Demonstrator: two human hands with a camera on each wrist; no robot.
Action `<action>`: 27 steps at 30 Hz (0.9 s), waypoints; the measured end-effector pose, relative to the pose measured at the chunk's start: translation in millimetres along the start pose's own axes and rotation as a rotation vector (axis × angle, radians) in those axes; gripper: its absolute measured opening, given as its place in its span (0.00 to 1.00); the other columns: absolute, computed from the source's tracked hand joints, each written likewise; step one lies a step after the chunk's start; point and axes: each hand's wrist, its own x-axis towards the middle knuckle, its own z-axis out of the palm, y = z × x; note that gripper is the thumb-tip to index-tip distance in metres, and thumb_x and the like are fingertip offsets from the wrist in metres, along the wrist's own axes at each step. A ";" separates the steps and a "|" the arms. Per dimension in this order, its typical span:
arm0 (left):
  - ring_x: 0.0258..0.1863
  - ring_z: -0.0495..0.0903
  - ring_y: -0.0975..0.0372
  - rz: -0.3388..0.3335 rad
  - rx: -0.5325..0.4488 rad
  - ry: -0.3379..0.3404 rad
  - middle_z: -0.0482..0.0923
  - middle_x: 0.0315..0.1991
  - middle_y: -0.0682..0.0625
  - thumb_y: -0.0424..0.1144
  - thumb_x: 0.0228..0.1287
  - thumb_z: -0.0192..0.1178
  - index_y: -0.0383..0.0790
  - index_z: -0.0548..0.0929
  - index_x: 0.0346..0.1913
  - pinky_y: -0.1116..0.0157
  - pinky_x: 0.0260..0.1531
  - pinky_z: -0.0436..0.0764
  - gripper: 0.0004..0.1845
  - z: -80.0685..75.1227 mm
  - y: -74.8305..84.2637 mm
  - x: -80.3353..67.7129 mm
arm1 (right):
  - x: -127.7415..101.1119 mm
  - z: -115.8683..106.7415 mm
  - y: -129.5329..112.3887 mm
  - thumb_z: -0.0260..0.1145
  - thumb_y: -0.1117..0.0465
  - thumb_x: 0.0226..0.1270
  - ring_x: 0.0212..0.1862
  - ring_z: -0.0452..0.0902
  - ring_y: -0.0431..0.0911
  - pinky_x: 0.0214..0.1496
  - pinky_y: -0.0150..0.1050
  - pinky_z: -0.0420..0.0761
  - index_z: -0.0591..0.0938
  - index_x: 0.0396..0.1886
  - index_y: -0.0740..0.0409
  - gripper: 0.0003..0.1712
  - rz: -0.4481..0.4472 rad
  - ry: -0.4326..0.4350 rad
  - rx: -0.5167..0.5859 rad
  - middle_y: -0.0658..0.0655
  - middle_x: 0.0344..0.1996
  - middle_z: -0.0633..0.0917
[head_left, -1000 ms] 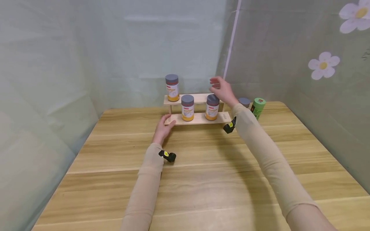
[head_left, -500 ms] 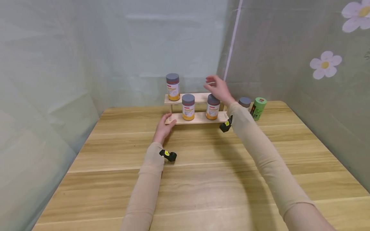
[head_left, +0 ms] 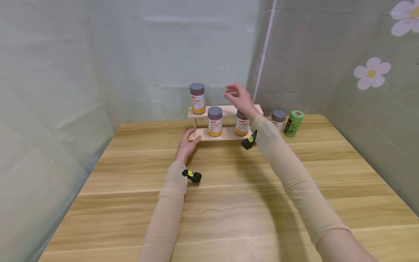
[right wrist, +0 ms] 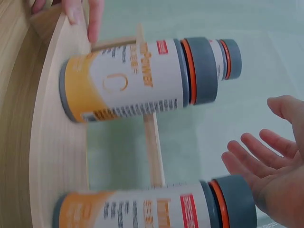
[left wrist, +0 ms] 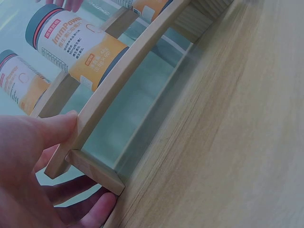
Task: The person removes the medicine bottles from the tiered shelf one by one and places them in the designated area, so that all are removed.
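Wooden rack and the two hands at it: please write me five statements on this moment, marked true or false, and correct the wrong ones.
1. The left hand holds the left end of the wooden rack. True.
2. The right hand grips a bottle by its cap. False: it holds nothing, and its thumb and fingers are apart.
3. Two lower bottles stand upright on the lower tier. True.
4. The upper bottle stands at the right end of the upper tier. False: it is at the left end.
5. The green canister stands on the lower tier. False: the green canister is on the table, to the right of the rack.
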 end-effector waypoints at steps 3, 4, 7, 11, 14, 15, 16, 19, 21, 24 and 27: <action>0.77 0.51 0.52 -0.010 -0.001 -0.002 0.53 0.77 0.48 0.46 0.69 0.58 0.50 0.65 0.71 0.51 0.76 0.54 0.29 -0.3 0.8 -0.9 | 1.5 5.6 -1.7 0.61 0.55 0.70 0.64 0.73 0.54 0.65 0.47 0.75 0.71 0.64 0.55 0.25 0.001 -0.001 0.040 0.58 0.60 0.78; 0.77 0.51 0.52 -0.013 -0.001 -0.003 0.53 0.77 0.48 0.46 0.69 0.58 0.51 0.65 0.71 0.51 0.75 0.55 0.29 -0.3 1.0 -1.4 | 1.8 7.5 -2.2 0.61 0.55 0.71 0.64 0.73 0.54 0.65 0.47 0.75 0.71 0.64 0.55 0.25 0.001 -0.003 0.051 0.58 0.60 0.78; 0.77 0.52 0.52 -0.019 -0.005 -0.006 0.52 0.77 0.48 0.47 0.69 0.58 0.51 0.65 0.71 0.51 0.75 0.57 0.29 -0.2 0.7 -1.7 | 2.4 12.7 -3.1 0.61 0.55 0.70 0.63 0.74 0.53 0.65 0.46 0.75 0.71 0.64 0.56 0.25 -0.003 -0.012 0.076 0.58 0.60 0.79; 0.76 0.52 0.51 -0.018 -0.005 -0.004 0.53 0.77 0.48 0.47 0.69 0.58 0.51 0.65 0.71 0.51 0.75 0.56 0.29 1.0 0.3 -2.1 | 4.2 18.4 -5.2 0.62 0.55 0.70 0.62 0.75 0.53 0.63 0.44 0.77 0.71 0.64 0.57 0.26 -0.001 -0.018 0.105 0.59 0.60 0.79; 0.76 0.53 0.51 -0.012 -0.001 0.001 0.53 0.77 0.48 0.47 0.69 0.58 0.51 0.65 0.71 0.51 0.75 0.55 0.29 2.0 0.8 -2.2 | 5.7 21.7 -7.1 0.62 0.57 0.70 0.61 0.76 0.53 0.60 0.42 0.79 0.71 0.64 0.58 0.25 -0.001 -0.019 0.131 0.60 0.60 0.79; 0.76 0.53 0.51 -0.008 0.003 0.003 0.54 0.77 0.48 0.47 0.69 0.58 0.51 0.65 0.71 0.51 0.75 0.55 0.29 2.4 1.1 -1.7 | 5.8 22.4 -7.2 0.62 0.57 0.70 0.61 0.76 0.53 0.59 0.41 0.79 0.71 0.64 0.58 0.25 -0.001 -0.018 0.140 0.60 0.60 0.79; 0.76 0.53 0.51 -0.004 0.007 0.004 0.54 0.77 0.48 0.46 0.69 0.58 0.51 0.66 0.71 0.51 0.75 0.55 0.29 2.8 1.1 -1.0 | 6.0 23.3 -6.9 0.62 0.57 0.70 0.60 0.77 0.53 0.59 0.40 0.80 0.71 0.63 0.58 0.25 0.000 -0.018 0.148 0.60 0.59 0.79; 0.77 0.52 0.51 0.009 0.012 0.001 0.54 0.77 0.48 0.46 0.69 0.58 0.50 0.66 0.71 0.51 0.76 0.53 0.28 4.3 1.5 0.5 | 7.7 26.2 -4.2 0.62 0.57 0.70 0.60 0.77 0.53 0.57 0.40 0.80 0.71 0.63 0.59 0.25 0.003 -0.015 0.170 0.61 0.59 0.79; 0.77 0.52 0.52 0.013 0.016 -0.001 0.55 0.77 0.47 0.46 0.69 0.58 0.50 0.66 0.71 0.51 0.76 0.52 0.28 4.8 1.2 1.1 | 9.6 28.9 -1.5 0.62 0.58 0.69 0.60 0.77 0.54 0.57 0.41 0.81 0.71 0.63 0.60 0.25 0.008 -0.020 0.178 0.62 0.59 0.79; 0.77 0.52 0.51 0.007 0.019 0.006 0.55 0.77 0.47 0.46 0.69 0.58 0.50 0.66 0.71 0.51 0.76 0.52 0.28 4.5 0.2 1.6 | 12.6 34.2 0.9 0.62 0.59 0.70 0.61 0.76 0.55 0.59 0.43 0.80 0.69 0.64 0.62 0.26 0.010 -0.037 0.191 0.63 0.59 0.78; 0.77 0.52 0.51 0.000 0.025 0.013 0.55 0.77 0.48 0.46 0.69 0.57 0.51 0.66 0.71 0.51 0.76 0.51 0.28 3.5 -1.0 2.1 | 15.0 39.2 0.9 0.61 0.59 0.70 0.62 0.75 0.55 0.61 0.46 0.79 0.69 0.65 0.62 0.27 0.027 -0.056 0.230 0.63 0.61 0.77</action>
